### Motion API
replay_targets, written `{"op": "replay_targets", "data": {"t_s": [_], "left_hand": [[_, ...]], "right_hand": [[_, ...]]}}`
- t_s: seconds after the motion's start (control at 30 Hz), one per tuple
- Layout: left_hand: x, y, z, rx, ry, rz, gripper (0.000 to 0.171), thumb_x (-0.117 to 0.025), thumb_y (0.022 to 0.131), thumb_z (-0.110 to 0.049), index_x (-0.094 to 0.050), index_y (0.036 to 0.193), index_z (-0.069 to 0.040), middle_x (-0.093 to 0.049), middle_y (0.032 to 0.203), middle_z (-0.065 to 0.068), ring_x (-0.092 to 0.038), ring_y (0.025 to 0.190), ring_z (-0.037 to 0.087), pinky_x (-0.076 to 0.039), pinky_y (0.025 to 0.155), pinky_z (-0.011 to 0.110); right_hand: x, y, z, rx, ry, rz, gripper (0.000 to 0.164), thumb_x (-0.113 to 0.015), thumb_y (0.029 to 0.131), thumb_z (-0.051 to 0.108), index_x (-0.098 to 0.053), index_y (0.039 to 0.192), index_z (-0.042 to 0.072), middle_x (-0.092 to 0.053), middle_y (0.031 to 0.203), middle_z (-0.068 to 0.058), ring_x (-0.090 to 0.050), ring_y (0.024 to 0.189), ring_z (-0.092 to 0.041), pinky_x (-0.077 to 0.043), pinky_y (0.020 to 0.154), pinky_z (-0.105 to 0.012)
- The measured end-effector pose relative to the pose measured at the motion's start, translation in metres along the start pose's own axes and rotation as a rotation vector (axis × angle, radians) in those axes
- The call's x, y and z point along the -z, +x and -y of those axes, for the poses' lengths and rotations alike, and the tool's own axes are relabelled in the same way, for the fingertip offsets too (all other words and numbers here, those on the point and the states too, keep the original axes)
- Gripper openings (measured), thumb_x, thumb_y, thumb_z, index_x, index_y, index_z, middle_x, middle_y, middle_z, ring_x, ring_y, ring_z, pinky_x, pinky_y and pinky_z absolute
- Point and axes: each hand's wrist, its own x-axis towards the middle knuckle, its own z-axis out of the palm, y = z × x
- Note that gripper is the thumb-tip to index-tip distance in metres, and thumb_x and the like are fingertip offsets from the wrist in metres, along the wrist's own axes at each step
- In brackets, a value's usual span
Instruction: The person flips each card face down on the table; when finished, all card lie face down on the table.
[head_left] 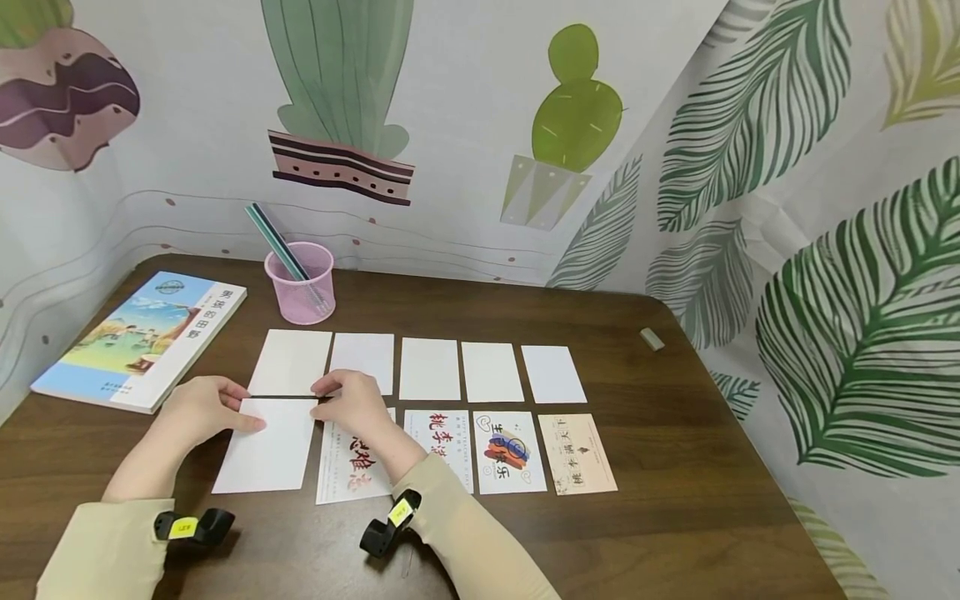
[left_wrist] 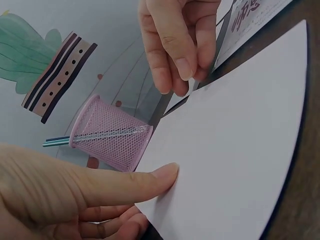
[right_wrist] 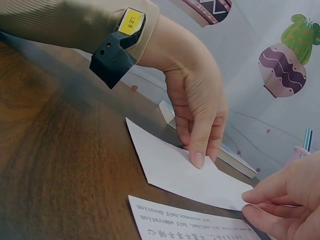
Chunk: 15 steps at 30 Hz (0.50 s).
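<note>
A blank white card [head_left: 264, 450] lies at the left end of the lower row, with a slight bend in the left wrist view. My left hand [head_left: 201, 410] pinches its upper left corner, thumb [left_wrist: 159, 182] on top and fingers beneath. At the upper right corner, my right hand [head_left: 358, 408] pinches the edge between thumb and fingertips [right_wrist: 250, 200]. Under my right wrist is a card with red lettering [head_left: 341, 475], partly covered. Beyond the held card lies another blank card [head_left: 291, 362] in the upper row.
Several blank cards [head_left: 429, 369] form the upper row. To the right in the lower row lie a red-lettered card [head_left: 454, 442], a colourful card [head_left: 510, 454] and a beige card [head_left: 579, 457]. A book [head_left: 142, 342], a pink mesh pen cup [head_left: 305, 287] and an eraser [head_left: 652, 339] stand around them.
</note>
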Motion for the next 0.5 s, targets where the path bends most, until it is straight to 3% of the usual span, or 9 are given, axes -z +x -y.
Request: {"op": "replay_targets", "data": {"t_s": [0.5], "left_hand": [[0.001,-0.002,-0.002,0.007,0.005,-0.006,0.066,-0.088,0.069,-0.032,-0.058,0.107,0.013,-0.064,0.089,0.023,-0.058,0.078,0.03,-0.049,0.067,0.038]], "right_hand": [[0.011,-0.004,0.006,-0.01,-0.001,0.018,0.018,-0.077,0.081,0.009,-0.073,0.099,0.012,-0.071,0.096,0.004,-0.063,0.074,0.001,-0.046,0.059,-0.014]]}}
